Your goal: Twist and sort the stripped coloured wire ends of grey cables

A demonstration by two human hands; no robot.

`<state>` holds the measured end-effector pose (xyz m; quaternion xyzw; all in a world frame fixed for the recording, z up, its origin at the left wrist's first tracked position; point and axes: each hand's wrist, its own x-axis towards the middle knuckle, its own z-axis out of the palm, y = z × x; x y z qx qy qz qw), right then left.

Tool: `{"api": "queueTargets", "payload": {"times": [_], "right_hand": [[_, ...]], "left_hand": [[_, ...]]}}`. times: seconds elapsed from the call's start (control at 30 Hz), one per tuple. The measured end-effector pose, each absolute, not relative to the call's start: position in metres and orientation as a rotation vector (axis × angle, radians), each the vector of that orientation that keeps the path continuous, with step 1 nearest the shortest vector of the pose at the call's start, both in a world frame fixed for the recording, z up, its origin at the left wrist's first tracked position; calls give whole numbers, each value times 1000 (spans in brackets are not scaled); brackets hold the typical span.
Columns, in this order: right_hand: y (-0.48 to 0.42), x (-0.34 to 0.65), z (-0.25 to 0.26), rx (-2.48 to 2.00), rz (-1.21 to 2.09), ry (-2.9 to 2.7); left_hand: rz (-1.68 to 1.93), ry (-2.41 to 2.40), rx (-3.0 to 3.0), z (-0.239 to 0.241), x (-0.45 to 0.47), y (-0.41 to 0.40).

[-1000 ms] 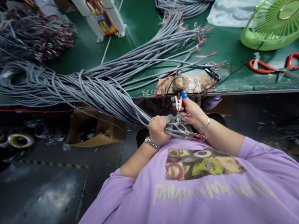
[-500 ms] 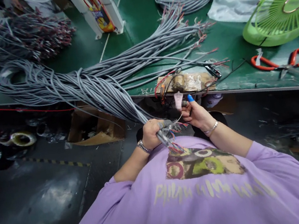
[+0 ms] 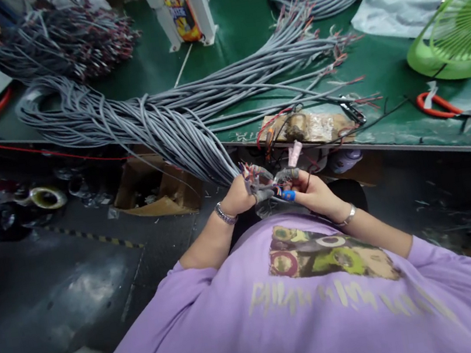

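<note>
A green table [image 3: 241,40] carries a grey cable bundle [image 3: 166,128], a green fan [image 3: 454,43] and red scissors [image 3: 464,107], above a dark floor with a cardboard box [image 3: 153,191]. The bundle's ends hang off the table edge, clenched in the left hand [image 3: 238,195]. The right hand [image 3: 315,191], fingers closed on a pink clip [image 3: 294,153], has drawn in to meet them since a moment ago.

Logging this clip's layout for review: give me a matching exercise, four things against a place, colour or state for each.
Things: 1 left hand; 2 right hand; 3 fan; 4 scissors.
Matches: A red handles, by the front edge of the table; B gripping the grey cable bundle; C green, at the far right; D holding a pink clip.
Pairs: 1-B; 2-D; 3-C; 4-A.
</note>
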<state>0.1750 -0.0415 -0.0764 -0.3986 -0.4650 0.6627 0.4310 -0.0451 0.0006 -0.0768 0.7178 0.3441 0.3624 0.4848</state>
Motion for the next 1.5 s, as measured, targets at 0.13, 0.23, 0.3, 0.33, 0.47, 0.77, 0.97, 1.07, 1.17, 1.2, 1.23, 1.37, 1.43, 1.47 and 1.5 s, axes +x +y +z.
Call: {"api": "queueTargets", "payload": {"times": [0.13, 0.23, 0.3, 0.33, 0.47, 0.77, 0.97, 1.07, 1.17, 1.2, 1.23, 1.37, 1.43, 1.47, 1.5], "right_hand": [[-44, 170, -72, -1012, 1575, -1231], [-45, 171, -70, -1017, 1466, -1353], [-46, 174, -69, -1033, 1335, -1479], [-47, 175, -68, -1035, 1252, -1551], [-46, 184, -64, -987, 928, -1879], [-38, 184, -68, -723, 1343, -1865], [-41, 169, -72, -955, 1930, -1481], [-36, 163, -75, -1166, 1692, -1506], [-31, 168, -82, -1336, 1405, -1407], [-29, 173, -83, -1362, 1371, -1356], [-29, 179, -83, -1367, 1386, -1311], [-32, 200, -70, -1166, 1801, -1413], [-37, 201, -59, -1019, 1956, -1559], [-39, 198, -55, -981, 1990, -1601], [-40, 193, -52, -976, 2003, -1609]], "left_hand": [[835, 881, 1853, -73, -47, -1], [754, 870, 1932, -67, -49, -4], [737, 834, 1937, -64, -49, -6], [732, 815, 1930, -64, -48, -6], [694, 792, 1918, -63, -46, -6], [680, 672, 1757, -60, -55, -5], [666, 467, 1994, -67, -57, 3], [641, 433, 2080, -74, -58, 6], [653, 443, 2080, -74, -60, 4], [688, 443, 2066, -73, -61, 3], [721, 444, 2050, -72, -61, 2], [792, 431, 2028, -73, -60, 0], [804, 415, 2040, -75, -58, 2], [816, 411, 2046, -77, -57, 2], [820, 406, 2052, -78, -57, 3]]}}
